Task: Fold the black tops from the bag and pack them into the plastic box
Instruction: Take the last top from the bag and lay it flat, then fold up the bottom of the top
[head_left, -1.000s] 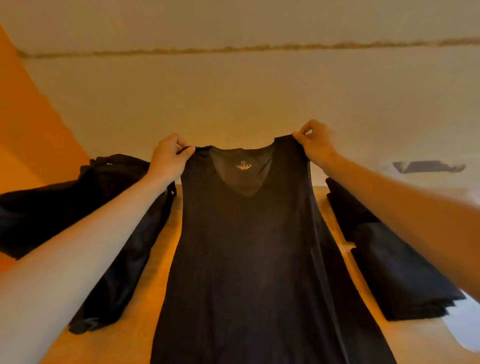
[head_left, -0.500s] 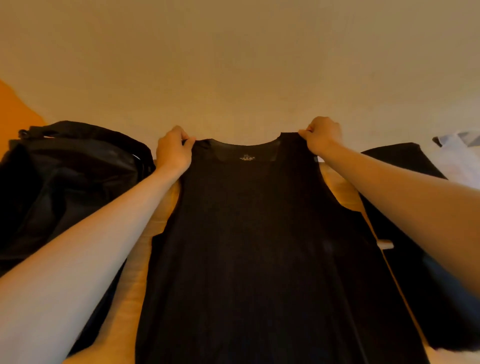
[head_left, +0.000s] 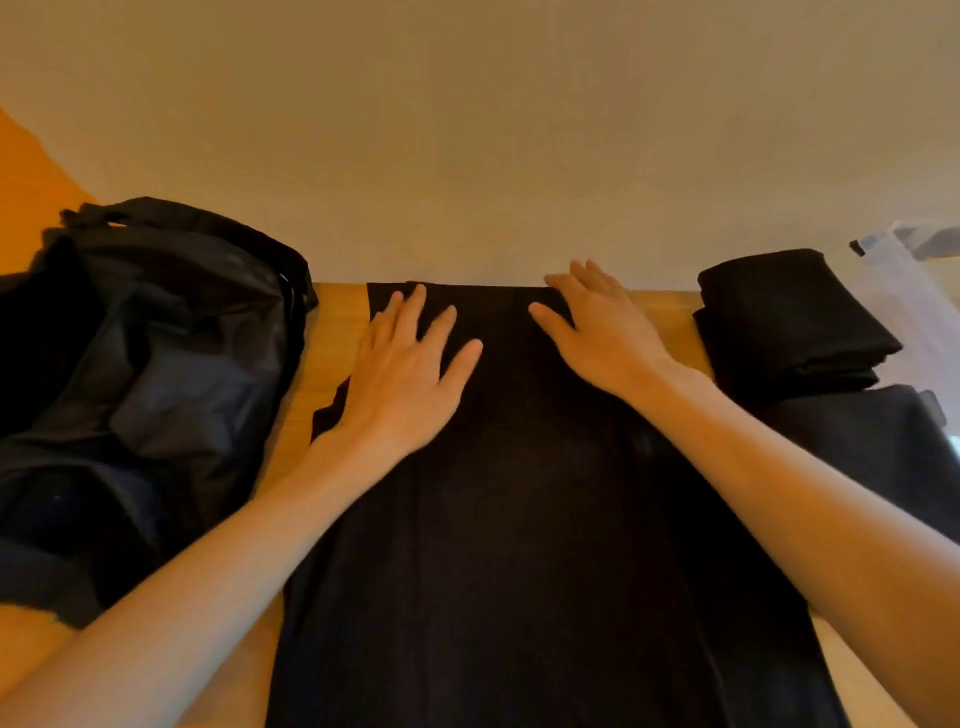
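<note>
While flat on top (head_left: 519, 519), left hand (head_left: 402, 376), right hand (head_left: 602, 332).

black top (head_left: 519, 545) cut off below, blurred plastic box (head_left: 914, 306) perhaps

The place is most likely a room in a home. A wooden table (head_left: 332, 322) stands against a plain pale wall (head_left: 467, 156), with an orange surface (head_left: 26, 171) at the far left. Clothes and soft luggage lie on the table: a slumped black bag (head_left: 156, 338) at the left, a black top (head_left: 519, 519) laid flat in the middle, and a stack of folded tops (head_left: 789, 317) at the right. A clear plastic box (head_left: 904, 291) shows at the right edge, beside the stack.
</note>
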